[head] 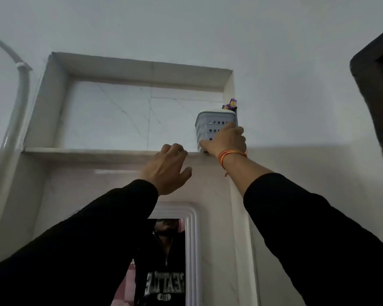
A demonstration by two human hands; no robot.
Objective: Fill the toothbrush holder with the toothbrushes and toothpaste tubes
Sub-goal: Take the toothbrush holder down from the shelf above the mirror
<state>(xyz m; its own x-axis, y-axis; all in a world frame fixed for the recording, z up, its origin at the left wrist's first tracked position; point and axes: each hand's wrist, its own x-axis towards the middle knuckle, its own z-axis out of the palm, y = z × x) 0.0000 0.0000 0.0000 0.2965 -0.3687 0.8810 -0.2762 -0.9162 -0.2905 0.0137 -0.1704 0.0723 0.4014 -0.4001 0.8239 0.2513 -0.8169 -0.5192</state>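
A grey perforated toothbrush holder (pixel 212 124) stands at the right end of a high wall niche's ledge (pixel 86 151). A purple item (pixel 231 104), perhaps a toothpaste tube, pokes out of its top. My right hand (pixel 227 140) is wrapped around the holder's lower front. It wears an orange thread bracelet at the wrist. My left hand (pixel 166 166) rests with curled fingers on the ledge's edge, left of the holder, and holds nothing. No toothbrushes can be seen from this low angle.
The niche is a recessed marble alcove above a white-framed mirror (pixel 175 250). A white pipe (pixel 20 89) runs down the left wall. A dark cabinet or frame (pixel 376 96) juts in at the right edge.
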